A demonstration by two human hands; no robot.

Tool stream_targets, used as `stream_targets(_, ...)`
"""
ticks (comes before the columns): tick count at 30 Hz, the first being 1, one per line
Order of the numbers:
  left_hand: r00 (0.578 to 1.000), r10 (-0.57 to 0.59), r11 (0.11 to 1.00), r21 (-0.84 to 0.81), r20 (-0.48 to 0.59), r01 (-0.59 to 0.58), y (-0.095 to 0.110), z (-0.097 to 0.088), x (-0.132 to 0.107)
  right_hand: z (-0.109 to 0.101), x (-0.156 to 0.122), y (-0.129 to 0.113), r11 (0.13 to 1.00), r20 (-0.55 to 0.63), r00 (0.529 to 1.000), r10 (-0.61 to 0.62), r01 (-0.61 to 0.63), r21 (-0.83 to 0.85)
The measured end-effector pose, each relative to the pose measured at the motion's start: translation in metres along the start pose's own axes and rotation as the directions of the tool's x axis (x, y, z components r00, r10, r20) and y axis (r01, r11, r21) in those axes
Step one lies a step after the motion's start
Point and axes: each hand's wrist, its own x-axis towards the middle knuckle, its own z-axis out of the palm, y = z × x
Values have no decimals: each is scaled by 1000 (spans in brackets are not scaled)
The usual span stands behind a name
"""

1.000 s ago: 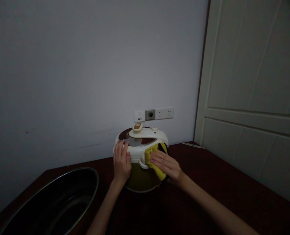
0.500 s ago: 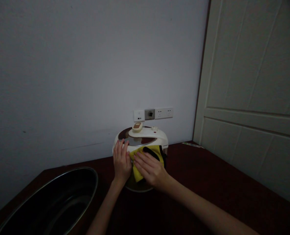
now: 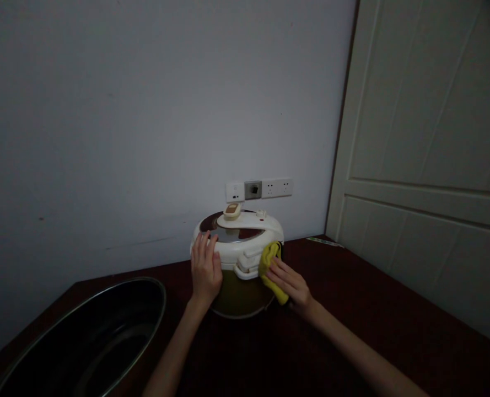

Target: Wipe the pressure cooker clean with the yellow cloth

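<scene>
An electric pressure cooker [image 3: 240,300] with a white lid [image 3: 228,252] and a dark olive body stands upright on the dark red table. My left hand [image 3: 205,273] lies flat against the left front of its lid, fingers stretched out over the rim. In my right hand [image 3: 291,285] is a yellow cloth [image 3: 274,275] with dark edging, bunched under the fingers and pressed to the cooker's right side. The white side handle [image 3: 248,264] shows between both hands. My right thumb is mostly hidden.
A large dark oval pot [image 3: 116,325] with a shiny rim sits at the lower left. Behind the cooker, wall sockets [image 3: 276,188] are set in the pale wall. A white panelled door [image 3: 418,182] rises on the right, beside a thin strip [image 3: 325,242] on the table [image 3: 335,298].
My right hand has slid the cloth rightward from the cooker's front to its right side, uncovering the white handle. The cloth is more bunched. My left hand stays on the lid.
</scene>
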Motion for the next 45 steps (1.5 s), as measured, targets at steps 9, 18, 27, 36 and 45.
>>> stream_targets(9, 1000, -18, 1000, -16, 23, 18, 2, -2, 1, 17, 34, -33, 257, -171, 192, 966, -760, 597)
stream_targets(18, 1000, -29, 999, -16, -2, 29, 2, 0, 1, 22, 39, -71, -35, 42, -1, 999, -556, 831)
stream_targets(27, 999, -46, 998, -41, 24, 47, 2, -3, 2, 4, 40, -58, -120, 92, -82, 992, -464, 878)
stream_targets(36, 997, -54, 998, -28, 56, 56, 4, -6, 4, -6, 41, -82, -140, 99, -103, 990, -559, 817)
stream_targets(45, 932, -323, 818, -447, 165, 363, -9, -26, 18, -26, 103, -57, 978, 75, 976, 205, -207, 15)
